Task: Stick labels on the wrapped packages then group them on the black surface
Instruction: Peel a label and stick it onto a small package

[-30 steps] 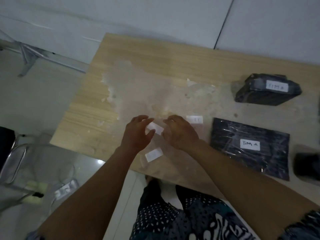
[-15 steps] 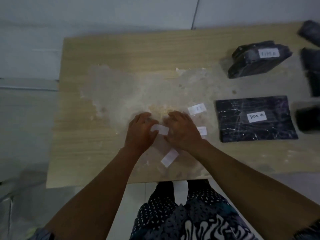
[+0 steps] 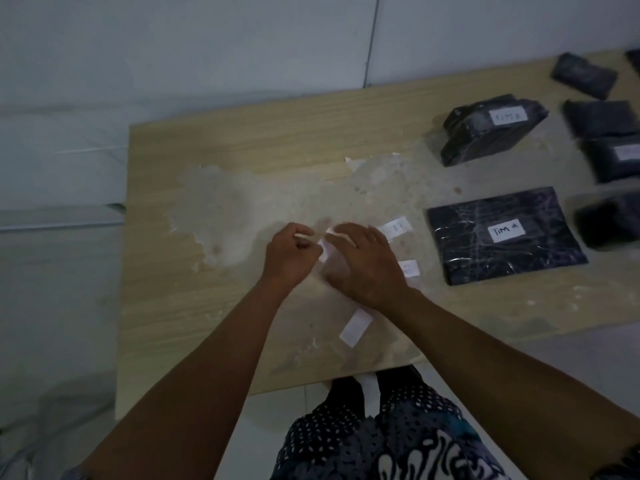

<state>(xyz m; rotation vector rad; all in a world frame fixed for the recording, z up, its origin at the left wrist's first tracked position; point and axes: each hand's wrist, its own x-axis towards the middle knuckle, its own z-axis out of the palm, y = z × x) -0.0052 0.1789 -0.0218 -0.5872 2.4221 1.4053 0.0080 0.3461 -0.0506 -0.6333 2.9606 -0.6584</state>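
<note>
Spanning the frame, a worn wooden table (image 3: 207, 161) carries black wrapped packages at its right. A flat package (image 3: 502, 237) reads "TIM A"; a bulkier one (image 3: 485, 129) has blurred writing. Both hands meet mid-table, left hand (image 3: 289, 254) and right hand (image 3: 367, 265) pinching a small white label (image 3: 325, 249). Spare labels (image 3: 356, 327) lie nearby.

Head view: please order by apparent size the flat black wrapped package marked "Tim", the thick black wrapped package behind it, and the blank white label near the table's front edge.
1. Flat black wrapped package
2. Thick black wrapped package, though it lies farther away
3. Blank white label
</note>
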